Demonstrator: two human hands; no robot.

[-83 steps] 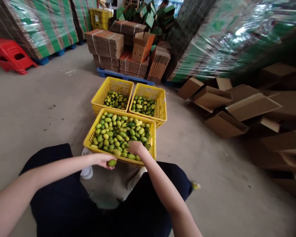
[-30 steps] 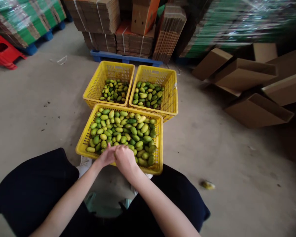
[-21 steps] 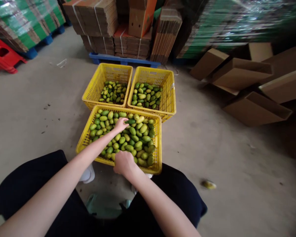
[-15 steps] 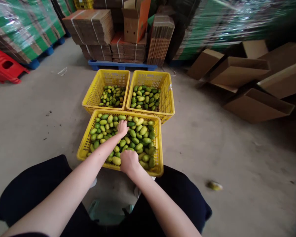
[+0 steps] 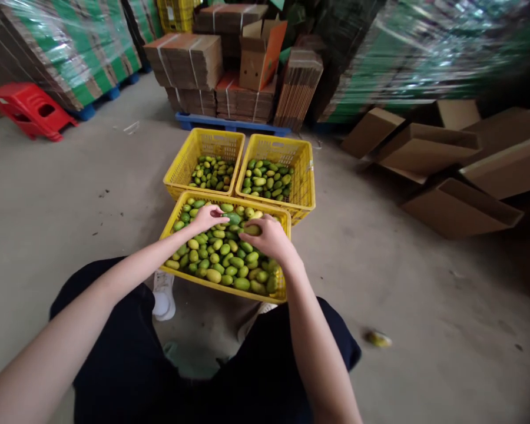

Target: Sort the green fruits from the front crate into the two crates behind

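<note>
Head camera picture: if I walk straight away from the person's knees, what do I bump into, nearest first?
Full yellow crate of green fruit → the two hands above it → two yellow crates behind → blue pallet → stacked cardboard.

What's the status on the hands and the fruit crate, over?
Left hand among fruit in near crate, grip unclear. Right hand closed on one green fruit above it. Two far crates part filled, nothing blocking.
</note>
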